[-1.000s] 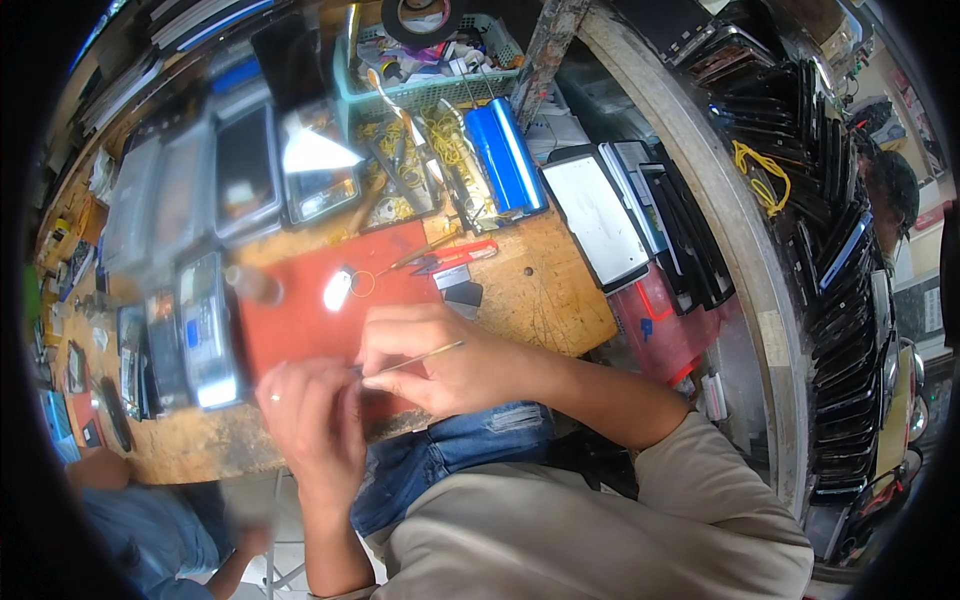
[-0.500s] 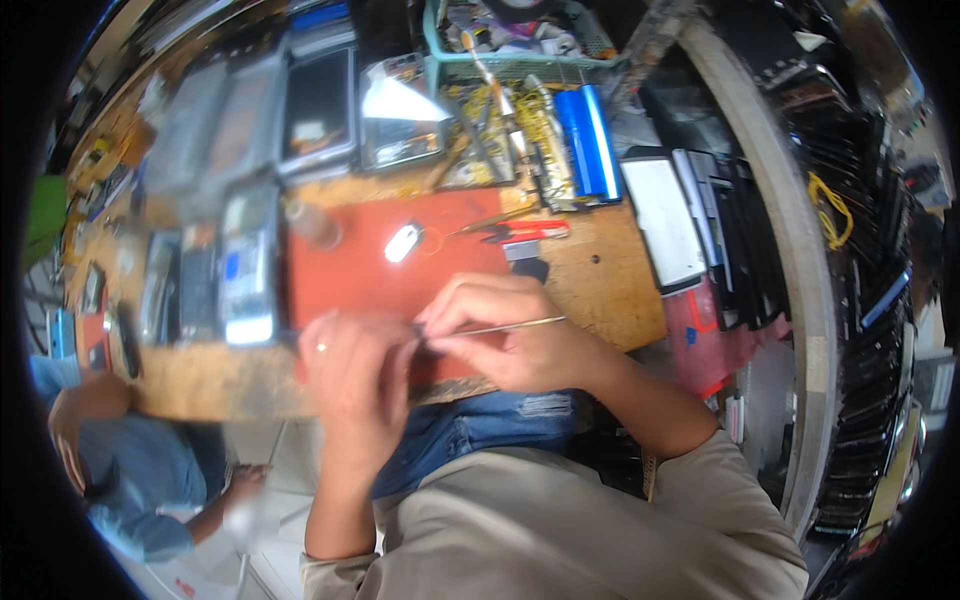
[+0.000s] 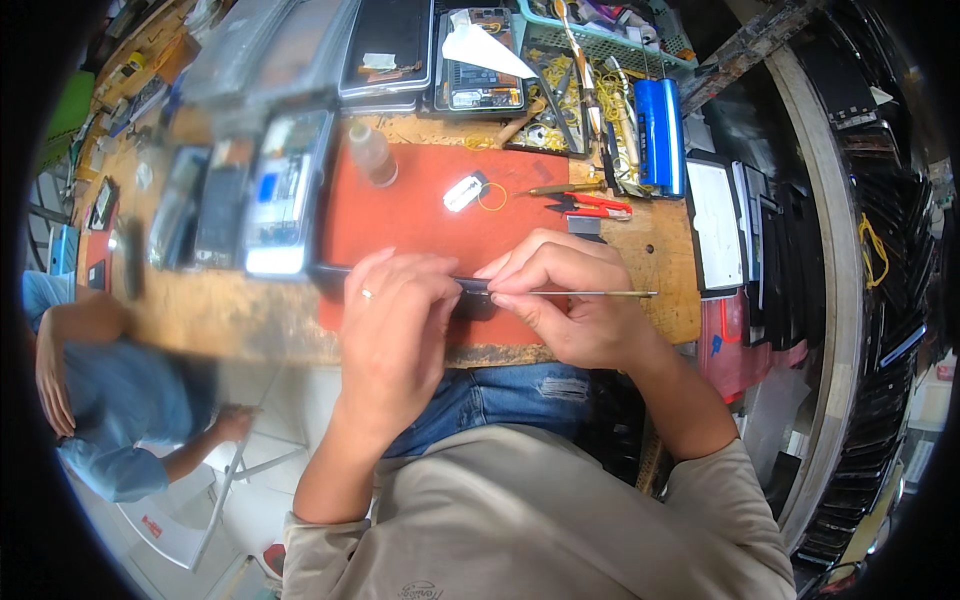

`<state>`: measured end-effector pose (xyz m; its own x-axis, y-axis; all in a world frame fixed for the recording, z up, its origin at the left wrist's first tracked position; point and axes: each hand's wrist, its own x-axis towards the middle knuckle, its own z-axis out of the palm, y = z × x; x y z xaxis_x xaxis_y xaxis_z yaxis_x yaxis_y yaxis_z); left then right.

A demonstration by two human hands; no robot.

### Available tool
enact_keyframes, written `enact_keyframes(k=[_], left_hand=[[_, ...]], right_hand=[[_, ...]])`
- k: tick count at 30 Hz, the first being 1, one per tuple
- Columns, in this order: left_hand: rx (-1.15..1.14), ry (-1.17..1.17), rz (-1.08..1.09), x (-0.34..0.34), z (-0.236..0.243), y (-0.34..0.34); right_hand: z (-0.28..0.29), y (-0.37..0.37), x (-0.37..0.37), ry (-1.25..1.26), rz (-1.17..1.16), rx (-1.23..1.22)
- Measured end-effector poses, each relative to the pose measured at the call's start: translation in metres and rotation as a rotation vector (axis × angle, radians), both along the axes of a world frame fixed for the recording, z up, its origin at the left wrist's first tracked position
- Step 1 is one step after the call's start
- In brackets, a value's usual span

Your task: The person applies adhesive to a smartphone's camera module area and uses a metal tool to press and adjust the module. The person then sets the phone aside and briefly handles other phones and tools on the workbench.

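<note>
My left hand (image 3: pixel 395 330) is closed round a thin dark slab, apparently a phone (image 3: pixel 474 286), held edge-on above the red mat (image 3: pixel 420 215). My right hand (image 3: pixel 560 300) pinches the slab's right part and a thin metal tool (image 3: pixel 620 294), whose shaft sticks out to the right. Beyond my hands lie a white tag-like piece (image 3: pixel 462 193), a yellow ring (image 3: pixel 492 197), a pointed brass tool (image 3: pixel 560 189) and red-handled cutters (image 3: pixel 595 207). A small translucent bottle (image 3: pixel 372 156) stands at the mat's back left.
Phone trays (image 3: pixel 285 200) line the wooden bench (image 3: pixel 150 320). A mesh basket (image 3: pixel 678 45), a tool-filled tray (image 3: pixel 550 115) and a blue case (image 3: pixel 660 138) are at the back. A metal post (image 3: pixel 740 50) and stacked devices (image 3: pixel 870 420) are right. Another person (image 3: pixel 130 400) sits at left.
The view has shifted, so the bench appears higher and further right. My hands keep their grip on the slab and tool; my left fingers have moved slightly along it.
</note>
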<state>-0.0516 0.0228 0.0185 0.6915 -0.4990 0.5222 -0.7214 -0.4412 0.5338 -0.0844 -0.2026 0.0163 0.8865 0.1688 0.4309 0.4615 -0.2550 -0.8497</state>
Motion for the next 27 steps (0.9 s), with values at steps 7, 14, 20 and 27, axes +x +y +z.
enact_keyframes(k=[7,14,20,27], left_hand=[[-0.018,-0.047,-0.003,-0.001,-0.002,-0.001],[-0.033,-0.05,-0.007,0.001,-0.003,-0.002],[-0.028,-0.06,-0.014,0.002,-0.005,-0.003],[-0.007,-0.069,-0.021,0.001,-0.008,0.002]], right_hand=[[0.005,0.002,0.003,-0.124,0.013,-0.077],[0.009,0.007,0.003,-0.157,-0.022,-0.151],[0.02,0.009,-0.002,-0.087,-0.038,-0.269],[0.017,0.009,0.004,-0.027,-0.031,-0.118]])
